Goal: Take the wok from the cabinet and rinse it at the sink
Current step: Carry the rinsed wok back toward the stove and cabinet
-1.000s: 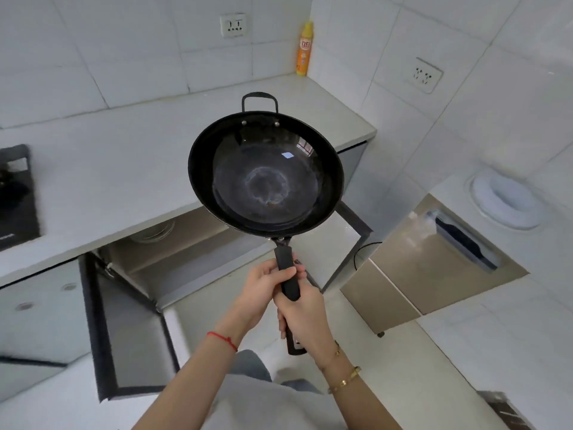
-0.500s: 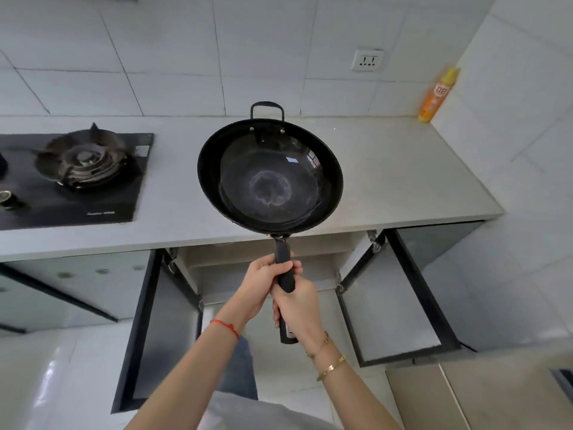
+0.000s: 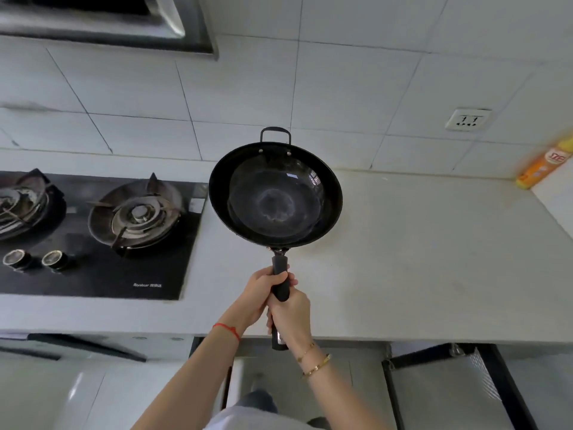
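Note:
A black wok (image 3: 275,193) with a long black handle and a small loop handle at its far side hangs level above the grey countertop (image 3: 418,259). Both hands hold the long handle: my left hand (image 3: 263,290) grips it higher up, near the bowl, and my right hand (image 3: 291,315) grips it just below. The wok's inside is dark and shiny with a pale ring at the bottom. The cabinet (image 3: 440,389) under the counter stands open, its right door swung out. No sink is in view.
A black gas hob (image 3: 93,237) with two burners and two knobs lies on the counter to the left, a range hood (image 3: 102,20) above it. An orange bottle (image 3: 542,166) stands in the right corner, below a wall socket (image 3: 468,119).
My view has turned left and risen: the hob and hood have come in, the right-hand wall and appliance have gone. Both hands keep their hold; the wok now hangs over the counter.

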A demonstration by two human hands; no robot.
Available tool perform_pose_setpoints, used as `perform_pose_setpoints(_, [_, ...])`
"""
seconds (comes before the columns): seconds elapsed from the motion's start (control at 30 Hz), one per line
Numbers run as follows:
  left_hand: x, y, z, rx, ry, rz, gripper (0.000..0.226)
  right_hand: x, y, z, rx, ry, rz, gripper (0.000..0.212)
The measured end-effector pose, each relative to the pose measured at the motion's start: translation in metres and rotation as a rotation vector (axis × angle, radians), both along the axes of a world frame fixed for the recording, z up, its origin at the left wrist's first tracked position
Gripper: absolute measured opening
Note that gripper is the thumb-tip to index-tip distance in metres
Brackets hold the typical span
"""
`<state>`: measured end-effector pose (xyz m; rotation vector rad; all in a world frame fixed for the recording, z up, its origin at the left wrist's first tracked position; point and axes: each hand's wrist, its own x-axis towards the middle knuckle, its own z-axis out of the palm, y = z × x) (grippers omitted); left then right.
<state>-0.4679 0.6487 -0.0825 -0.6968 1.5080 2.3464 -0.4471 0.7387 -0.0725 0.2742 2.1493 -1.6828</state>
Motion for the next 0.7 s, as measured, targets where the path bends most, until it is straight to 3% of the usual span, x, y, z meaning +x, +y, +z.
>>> perform_pose_setpoints(0.27, [-0.05,-0.048,-0.025,0.039,-0.05,0.009,0.031,-0.054,-0.05,-0.023,0.059,-0.039,0.032,0.015])
perform_pose_setpoints(0.7, [-0.053,-0.063,-0.05,0.07,-0.089,-0.025,0.034,-0.058,-0.064,-0.052,0.129,-0.026,0.061,0.008])
